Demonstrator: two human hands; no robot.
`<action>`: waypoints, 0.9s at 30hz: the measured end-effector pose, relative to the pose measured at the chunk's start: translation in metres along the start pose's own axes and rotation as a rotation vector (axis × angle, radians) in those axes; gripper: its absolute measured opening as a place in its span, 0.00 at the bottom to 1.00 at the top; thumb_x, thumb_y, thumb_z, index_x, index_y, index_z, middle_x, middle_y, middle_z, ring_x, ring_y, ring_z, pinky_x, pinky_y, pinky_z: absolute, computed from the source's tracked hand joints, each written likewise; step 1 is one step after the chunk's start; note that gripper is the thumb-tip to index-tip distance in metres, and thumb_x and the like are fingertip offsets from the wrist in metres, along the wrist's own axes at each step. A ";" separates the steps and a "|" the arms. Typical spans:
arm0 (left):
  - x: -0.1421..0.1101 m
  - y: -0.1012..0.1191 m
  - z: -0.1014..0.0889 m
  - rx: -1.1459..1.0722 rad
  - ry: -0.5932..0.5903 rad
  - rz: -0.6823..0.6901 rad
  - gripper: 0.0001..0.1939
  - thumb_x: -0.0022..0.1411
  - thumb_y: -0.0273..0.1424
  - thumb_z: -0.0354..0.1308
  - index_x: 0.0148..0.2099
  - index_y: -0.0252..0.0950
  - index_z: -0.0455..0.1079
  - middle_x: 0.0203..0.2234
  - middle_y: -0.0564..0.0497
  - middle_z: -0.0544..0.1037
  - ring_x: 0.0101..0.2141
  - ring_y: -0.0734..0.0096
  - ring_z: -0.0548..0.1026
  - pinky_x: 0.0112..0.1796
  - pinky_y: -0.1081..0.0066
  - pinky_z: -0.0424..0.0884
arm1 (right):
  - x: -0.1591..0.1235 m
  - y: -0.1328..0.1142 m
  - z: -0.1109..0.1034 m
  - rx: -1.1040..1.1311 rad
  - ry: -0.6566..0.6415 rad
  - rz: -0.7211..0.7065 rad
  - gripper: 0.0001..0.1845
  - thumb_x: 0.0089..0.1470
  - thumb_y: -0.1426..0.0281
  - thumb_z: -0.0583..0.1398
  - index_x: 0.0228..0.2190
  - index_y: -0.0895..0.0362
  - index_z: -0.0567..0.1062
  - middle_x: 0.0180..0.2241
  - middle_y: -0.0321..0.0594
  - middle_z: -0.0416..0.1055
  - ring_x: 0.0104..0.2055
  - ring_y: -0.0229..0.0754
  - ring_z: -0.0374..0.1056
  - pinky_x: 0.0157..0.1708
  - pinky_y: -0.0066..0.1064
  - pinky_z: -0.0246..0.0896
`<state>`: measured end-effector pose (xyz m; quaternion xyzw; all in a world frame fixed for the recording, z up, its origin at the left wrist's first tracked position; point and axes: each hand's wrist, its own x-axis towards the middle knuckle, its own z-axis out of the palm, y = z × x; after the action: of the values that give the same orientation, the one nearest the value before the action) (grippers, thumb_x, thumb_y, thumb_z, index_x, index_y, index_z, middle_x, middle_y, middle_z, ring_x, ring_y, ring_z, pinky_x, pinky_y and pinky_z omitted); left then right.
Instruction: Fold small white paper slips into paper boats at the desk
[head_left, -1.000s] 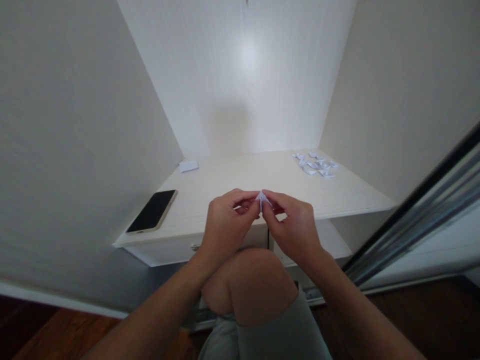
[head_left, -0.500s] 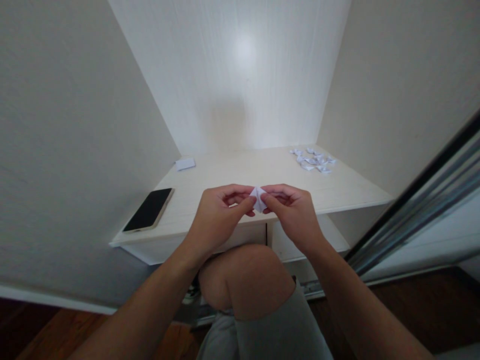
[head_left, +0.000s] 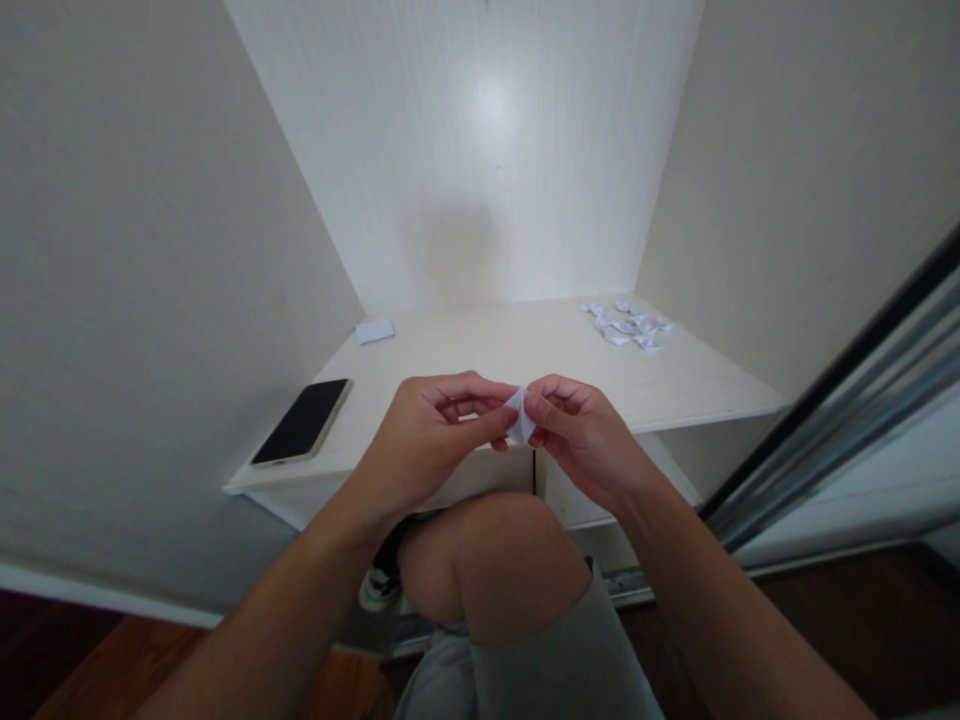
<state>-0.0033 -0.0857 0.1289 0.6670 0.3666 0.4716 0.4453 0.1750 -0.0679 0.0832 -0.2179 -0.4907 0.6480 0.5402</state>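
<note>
A small folded piece of white paper [head_left: 519, 418] is pinched between my two hands, above the front edge of the white shelf. My left hand [head_left: 439, 425] grips its left side with thumb and fingertips. On the other side, my right hand [head_left: 574, 425] holds the right edge, its fingers curled behind and partly hidden. Creases show on the paper's face. Farther back on the right lies a cluster of several small folded paper pieces [head_left: 626, 325].
On the left of the shelf [head_left: 465, 345] lies a dark-screened phone [head_left: 301, 422]. Behind it is a small stack of white paper [head_left: 374, 331] by the wall. A metal sliding-door track [head_left: 840, 460] runs along the right. My bent knee [head_left: 502, 550] is below my hands.
The folded paper has been turned and tilted between my fingers, showing a flatter diamond face, then a tilted one. The right fingers have curled in more. The camera view shifted slightly.
</note>
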 end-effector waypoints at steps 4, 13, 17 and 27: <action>-0.004 -0.004 -0.002 -0.110 -0.019 -0.030 0.07 0.61 0.29 0.70 0.43 0.36 0.83 0.30 0.50 0.84 0.30 0.74 0.78 0.34 0.75 0.74 | -0.002 -0.006 0.005 0.028 -0.073 0.048 0.19 0.50 0.54 0.74 0.29 0.55 0.76 0.29 0.36 0.76 0.30 0.37 0.66 0.32 0.32 0.54; -0.009 -0.007 -0.004 -0.305 -0.040 -0.145 0.10 0.58 0.35 0.73 0.38 0.34 0.80 0.29 0.50 0.81 0.30 0.74 0.76 0.34 0.75 0.72 | 0.002 -0.005 0.011 -0.033 -0.050 0.085 0.22 0.45 0.54 0.75 0.28 0.55 0.76 0.26 0.32 0.71 0.29 0.35 0.62 0.29 0.29 0.54; -0.008 -0.012 -0.008 -0.309 -0.041 -0.171 0.10 0.57 0.36 0.74 0.37 0.35 0.80 0.29 0.51 0.80 0.31 0.75 0.76 0.34 0.76 0.72 | 0.004 -0.001 0.008 -0.091 -0.037 0.051 0.20 0.48 0.55 0.75 0.29 0.56 0.77 0.26 0.32 0.71 0.28 0.34 0.62 0.29 0.29 0.56; -0.010 -0.020 -0.006 -0.378 -0.019 -0.198 0.10 0.57 0.33 0.73 0.39 0.36 0.78 0.32 0.51 0.79 0.32 0.75 0.76 0.35 0.76 0.73 | 0.004 0.006 0.009 -0.140 -0.013 0.050 0.18 0.51 0.56 0.73 0.29 0.56 0.78 0.27 0.34 0.75 0.28 0.35 0.66 0.29 0.29 0.61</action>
<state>-0.0132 -0.0871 0.1081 0.5366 0.3312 0.4796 0.6101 0.1635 -0.0676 0.0833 -0.2632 -0.5329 0.6268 0.5039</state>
